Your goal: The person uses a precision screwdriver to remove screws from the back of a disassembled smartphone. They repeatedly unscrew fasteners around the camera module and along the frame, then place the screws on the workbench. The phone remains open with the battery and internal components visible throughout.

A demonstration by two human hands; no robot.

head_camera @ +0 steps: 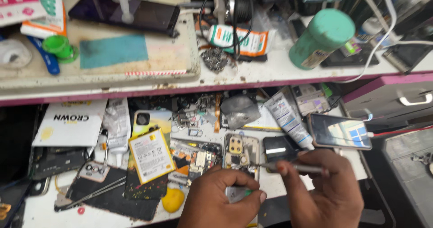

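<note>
Head view shows a left hand (221,200) curled over the near end of an opened phone (240,158), fingers pressed onto it, near the front edge of the cluttered lower bench (279,183). The phone's long axis runs away from the person, camera block at the far end. A right hand (325,189) pinches a thin metal tool (288,167), probably tweezers, whose tip points left toward the phone's exposed board; this hand is the nearer to that spot. Left of the phone lies a yellow-edged rectangular battery (151,155), a white card package (70,122) beyond it. A white tube (288,117) slants by a lit phone (339,131). A green cylindrical can (321,38) stands on the upper shelf (270,77).
</note>
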